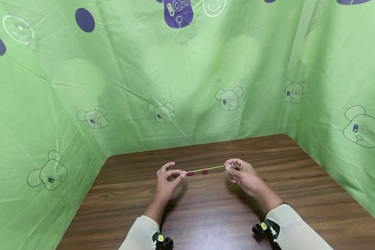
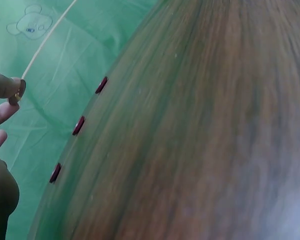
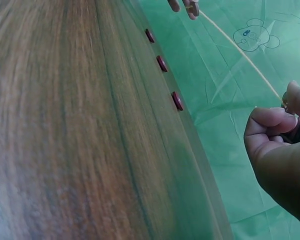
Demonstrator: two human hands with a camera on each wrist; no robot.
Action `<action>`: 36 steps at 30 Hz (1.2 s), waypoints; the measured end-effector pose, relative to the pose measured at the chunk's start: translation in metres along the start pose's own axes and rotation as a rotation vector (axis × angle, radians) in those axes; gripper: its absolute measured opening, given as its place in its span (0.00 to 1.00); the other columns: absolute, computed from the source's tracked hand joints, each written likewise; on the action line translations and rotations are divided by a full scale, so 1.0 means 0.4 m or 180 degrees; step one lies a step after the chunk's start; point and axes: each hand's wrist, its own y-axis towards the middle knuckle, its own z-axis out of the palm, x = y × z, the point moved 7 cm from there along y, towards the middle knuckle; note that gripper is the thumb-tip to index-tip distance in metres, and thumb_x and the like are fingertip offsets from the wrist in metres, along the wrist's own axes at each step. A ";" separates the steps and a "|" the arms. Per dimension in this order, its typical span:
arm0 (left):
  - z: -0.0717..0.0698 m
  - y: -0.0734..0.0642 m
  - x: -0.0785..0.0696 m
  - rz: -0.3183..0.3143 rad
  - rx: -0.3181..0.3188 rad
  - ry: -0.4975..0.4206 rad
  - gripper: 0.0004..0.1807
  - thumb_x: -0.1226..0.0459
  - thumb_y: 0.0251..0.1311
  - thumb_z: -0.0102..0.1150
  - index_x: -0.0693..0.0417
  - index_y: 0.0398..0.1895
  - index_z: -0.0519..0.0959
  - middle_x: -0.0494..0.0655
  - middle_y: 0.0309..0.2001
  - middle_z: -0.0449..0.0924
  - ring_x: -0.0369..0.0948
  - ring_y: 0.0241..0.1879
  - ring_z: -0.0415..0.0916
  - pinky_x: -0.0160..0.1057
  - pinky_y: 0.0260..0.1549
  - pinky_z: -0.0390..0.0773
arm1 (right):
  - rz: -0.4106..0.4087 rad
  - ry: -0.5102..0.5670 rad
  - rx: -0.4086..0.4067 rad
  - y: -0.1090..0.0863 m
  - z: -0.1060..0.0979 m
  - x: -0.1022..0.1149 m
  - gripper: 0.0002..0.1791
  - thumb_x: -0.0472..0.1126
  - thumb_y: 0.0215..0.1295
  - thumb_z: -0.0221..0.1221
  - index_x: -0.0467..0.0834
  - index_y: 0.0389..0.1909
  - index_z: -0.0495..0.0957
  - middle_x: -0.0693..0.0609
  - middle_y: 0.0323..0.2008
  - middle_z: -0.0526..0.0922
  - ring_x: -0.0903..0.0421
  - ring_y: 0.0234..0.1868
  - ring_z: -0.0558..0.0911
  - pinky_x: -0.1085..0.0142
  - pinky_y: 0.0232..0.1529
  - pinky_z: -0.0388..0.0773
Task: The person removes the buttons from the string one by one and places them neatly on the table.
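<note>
A thin yellow cord (image 1: 206, 169) is stretched almost straight between the two hands above the table. Its left end is pinched between thumb and index finger of my left hand (image 1: 166, 185), the other fingers raised. My right hand (image 1: 247, 180) pinches the other end, with a short bit of cord sticking out by the fingers. A small dark, ridged thing (image 3: 299, 131) also sits within the right hand, mostly hidden by the fingers. Behind the cord, three dark red discs lie in a row on the table: a left disc (image 1: 175, 175), a middle disc (image 1: 190, 173) and a right disc (image 1: 205, 171).
The brown wood-grain table (image 1: 206, 215) extends under both arms. Green printed cloth (image 1: 193, 69) hangs behind it and along both sides. A small black camera device is strapped at each wrist, over the pale sleeves (image 1: 295, 225).
</note>
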 end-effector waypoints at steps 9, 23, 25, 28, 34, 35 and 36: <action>-0.031 0.002 0.027 -0.0076 -0.0006 0.0196 0.07 0.64 0.56 0.84 0.50 0.37 0.94 0.50 0.70 0.79 0.56 0.78 0.57 0.67 0.76 0.51 | -0.0033 0.0030 -0.0067 -0.001 -0.005 0.001 0.11 0.32 0.79 0.61 0.41 0.57 0.76 0.62 0.44 0.84 0.64 0.34 0.76 0.70 0.35 0.76; -0.066 0.003 0.063 -0.0261 0.0242 0.0566 0.10 0.55 0.59 0.83 0.46 0.40 0.94 0.49 0.76 0.72 0.59 0.83 0.45 0.76 0.73 0.40 | 0.0016 0.0036 -0.0114 0.004 -0.006 -0.001 0.10 0.33 0.79 0.61 0.43 0.56 0.78 0.60 0.44 0.85 0.63 0.33 0.78 0.69 0.35 0.76; -0.069 0.002 0.065 -0.0278 0.0258 0.0608 0.10 0.55 0.59 0.82 0.46 0.41 0.94 0.50 0.76 0.71 0.59 0.83 0.45 0.75 0.72 0.42 | 0.0029 0.0042 -0.0117 0.005 -0.005 -0.002 0.09 0.34 0.79 0.61 0.44 0.55 0.78 0.60 0.43 0.85 0.63 0.33 0.78 0.69 0.35 0.75; -0.075 -0.001 0.071 -0.0289 0.0288 0.0680 0.10 0.55 0.60 0.82 0.45 0.42 0.94 0.51 0.77 0.70 0.61 0.83 0.44 0.76 0.71 0.42 | 0.0036 0.0058 -0.0105 0.006 -0.001 -0.004 0.09 0.33 0.79 0.62 0.44 0.55 0.79 0.61 0.42 0.85 0.62 0.33 0.78 0.69 0.35 0.75; -0.086 -0.001 0.091 -0.0356 0.0268 0.0774 0.10 0.53 0.59 0.83 0.43 0.41 0.94 0.49 0.79 0.68 0.60 0.83 0.42 0.74 0.70 0.44 | 0.0053 0.0094 -0.0115 0.004 -0.002 -0.004 0.08 0.34 0.79 0.62 0.46 0.53 0.80 0.61 0.42 0.84 0.63 0.33 0.78 0.69 0.36 0.76; -0.086 -0.001 0.093 -0.0359 0.0282 0.0788 0.10 0.53 0.59 0.83 0.43 0.40 0.94 0.49 0.79 0.67 0.60 0.83 0.42 0.74 0.69 0.44 | 0.0058 0.0098 -0.0124 0.004 -0.004 -0.005 0.08 0.34 0.79 0.62 0.46 0.53 0.80 0.61 0.42 0.84 0.63 0.33 0.78 0.69 0.36 0.76; -0.085 0.000 0.095 -0.0362 0.0297 0.0808 0.10 0.52 0.58 0.83 0.42 0.40 0.94 0.48 0.79 0.67 0.60 0.83 0.41 0.74 0.69 0.44 | 0.0069 0.0101 -0.0124 0.004 -0.006 -0.005 0.07 0.34 0.79 0.62 0.47 0.52 0.80 0.62 0.42 0.84 0.64 0.33 0.79 0.70 0.36 0.76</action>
